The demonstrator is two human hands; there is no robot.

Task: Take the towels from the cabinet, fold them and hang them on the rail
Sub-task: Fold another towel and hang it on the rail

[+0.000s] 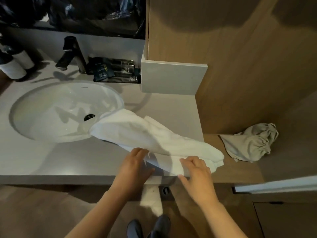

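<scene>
**Hands on towel: position at counter front**

Left hand and right hand are placed at the near edge of the white towel. The left hand's fingers are curled onto the fabric at the towel's 7 o'clock, where the edge is gripped. The right hand's fingers are bent over the lower layer at 5 o'clock, and the cloth is held beneath them, with the thumb extended.

The towel is laid diagonally across the grey countertop, loosely doubled lengthwise. Its 10 o'clock end is draped over the rim of the sink. Its 4 o'clock end reaches the counter's right edge.

A black faucet is mounted behind the basin at 11 o'clock. Dark sachets are stacked just beside it at 12 o'clock. A grey drawstring bag is seen on the lower wooden shelf at 3 o'clock, apart from the towel.
</scene>
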